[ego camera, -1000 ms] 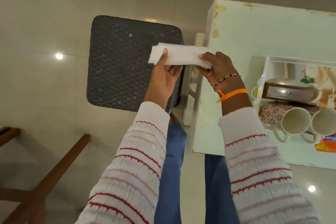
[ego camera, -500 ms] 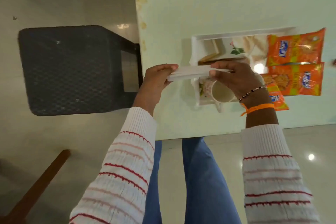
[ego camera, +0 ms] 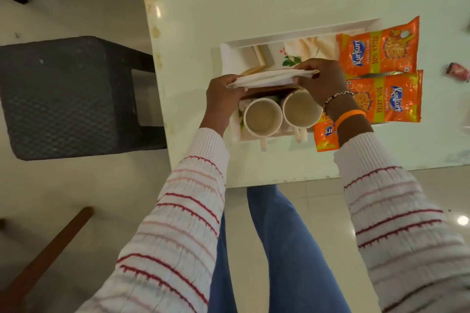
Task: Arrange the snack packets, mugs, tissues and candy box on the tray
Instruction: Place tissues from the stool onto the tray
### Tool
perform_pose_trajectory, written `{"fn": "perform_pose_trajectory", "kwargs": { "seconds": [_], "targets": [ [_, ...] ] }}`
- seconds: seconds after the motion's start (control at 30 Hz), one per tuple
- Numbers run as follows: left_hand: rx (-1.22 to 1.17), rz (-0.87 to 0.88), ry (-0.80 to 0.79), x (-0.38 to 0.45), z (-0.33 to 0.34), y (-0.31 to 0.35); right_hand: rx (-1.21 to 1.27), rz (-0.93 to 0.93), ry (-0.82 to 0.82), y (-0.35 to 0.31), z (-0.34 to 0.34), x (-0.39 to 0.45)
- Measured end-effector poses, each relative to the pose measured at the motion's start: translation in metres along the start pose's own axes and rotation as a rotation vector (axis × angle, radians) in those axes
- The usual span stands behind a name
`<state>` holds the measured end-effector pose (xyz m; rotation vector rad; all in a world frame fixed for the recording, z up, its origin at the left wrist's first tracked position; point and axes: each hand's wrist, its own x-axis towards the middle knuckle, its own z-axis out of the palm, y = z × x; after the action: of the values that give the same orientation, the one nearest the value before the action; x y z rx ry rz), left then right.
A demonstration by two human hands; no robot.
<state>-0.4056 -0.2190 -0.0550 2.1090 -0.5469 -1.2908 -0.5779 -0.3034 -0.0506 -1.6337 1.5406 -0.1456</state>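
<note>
A stack of white tissues (ego camera: 269, 79) hangs flat just above the white tray (ego camera: 230, 54), held at its two ends. My left hand (ego camera: 221, 95) pinches the left end and my right hand (ego camera: 321, 81) pinches the right end. Under the tissues a brown candy box (ego camera: 265, 93) shows only its near edge. Two mugs (ego camera: 263, 116) (ego camera: 302, 109) stand side by side at the tray's near edge, handles pointing toward me. Two orange snack packets (ego camera: 379, 51) (ego camera: 389, 98) lie on the tray's right part, and a third (ego camera: 325, 134) peeks out below my right wrist.
The tray sits on a pale table (ego camera: 254, 10). A dark woven stool (ego camera: 68, 96) stands left of the table. A small red wrapped item (ego camera: 457, 75) lies at the table's far right. A wooden chair leg (ego camera: 50, 254) crosses the floor at lower left.
Both hands carried the tissues from above the stool rightward to over the tray and candy box. The view swung right with them, bringing the mugs and snack packets into sight.
</note>
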Motion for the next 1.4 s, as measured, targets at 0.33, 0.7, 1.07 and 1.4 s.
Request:
{"fn": "perform_pose_trajectory", "kwargs": {
  "seconds": [0.33,0.7,1.07,1.4],
  "targets": [
    [0.149,-0.022,-0.011,0.007,0.024,-0.019,-0.121,-0.048,-0.127,0.027,0.006,0.017],
    [0.146,0.081,0.167,-0.003,0.027,-0.012,0.004,0.021,-0.145,0.033,-0.007,0.018],
    [-0.029,0.112,-0.043,-0.073,0.066,0.018,0.232,0.077,0.091,0.019,-0.028,-0.052],
    [-0.001,0.199,-0.299,-0.14,0.138,0.041,0.457,0.269,0.399,0.056,-0.075,-0.134]
  ]
}}
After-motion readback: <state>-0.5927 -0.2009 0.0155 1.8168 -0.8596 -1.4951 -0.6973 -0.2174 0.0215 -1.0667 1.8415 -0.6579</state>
